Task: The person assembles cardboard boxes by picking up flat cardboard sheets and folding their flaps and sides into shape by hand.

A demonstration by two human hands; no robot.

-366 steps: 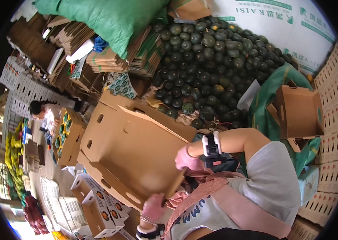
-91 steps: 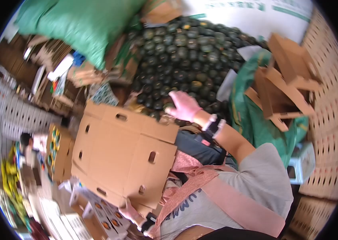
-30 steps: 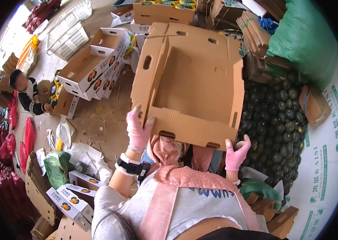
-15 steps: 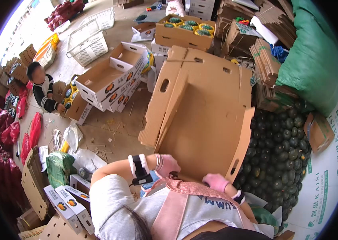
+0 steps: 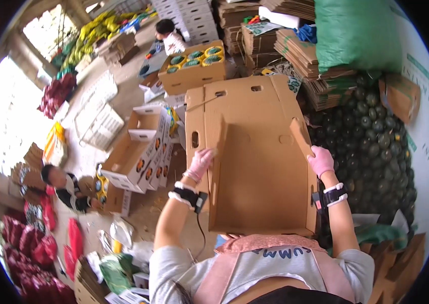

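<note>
Left hand (image 5: 201,163) and right hand (image 5: 321,161) grip opposite sides of the cardboard box (image 5: 262,187), fingers closed on the edges, apparently to steady the raised walls.

Produce packing shed, heaped dark squashes (image 5: 371,147) (hundreds), flattened cartons (image 5: 295,53), crates (image 5: 100,126)

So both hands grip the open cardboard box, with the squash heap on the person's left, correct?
No, the squash heap is on the person's right, as the head view shows; the left hand and right hand do grip the open cardboard box.
</note>
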